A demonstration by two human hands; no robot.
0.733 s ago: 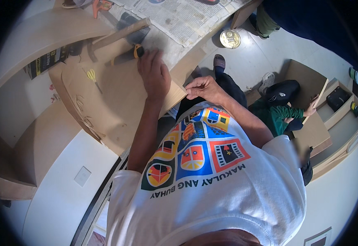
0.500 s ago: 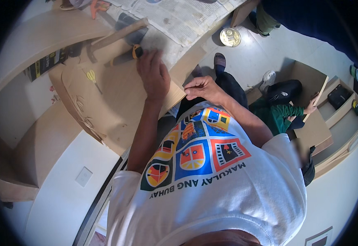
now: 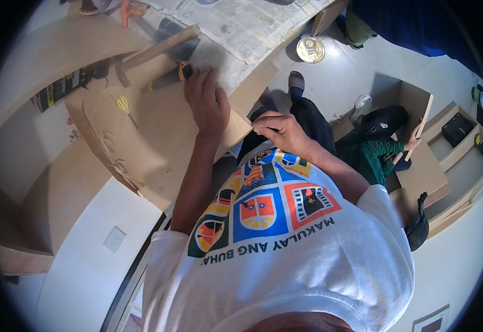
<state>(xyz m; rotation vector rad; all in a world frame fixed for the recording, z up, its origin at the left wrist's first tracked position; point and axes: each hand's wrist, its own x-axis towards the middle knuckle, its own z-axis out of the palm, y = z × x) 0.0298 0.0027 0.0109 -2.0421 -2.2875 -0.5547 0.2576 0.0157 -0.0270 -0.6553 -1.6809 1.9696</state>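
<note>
My left hand (image 3: 207,104) lies flat, fingers extended, on a light wooden board (image 3: 169,133). Close to its fingertips is a black-and-orange handled tool (image 3: 169,76), perhaps a utility knife. At the board's near right corner, my right hand (image 3: 283,133) has thumb and fingers pinched together against the edge. Whatever it may hold there is too small to make out. Beyond the left hand rests a hammer (image 3: 161,47) with a wooden handle. Yellow-handled scissors (image 3: 124,108) lie farther left on a brown sheet.
Newspaper (image 3: 236,25) covers the far work surface, with an orange-handled tool (image 3: 132,11) beside it. A round tin (image 3: 311,51) stands on the floor. To the right, a person in a green sleeve (image 3: 363,157) holds a wooden panel (image 3: 420,127). Curved shelving (image 3: 81,41) borders the left.
My right hand has shifted slightly right and down, its knuckles turning over at the board's corner. The left hand stays put. The co-worker's panel has tilted a little.
</note>
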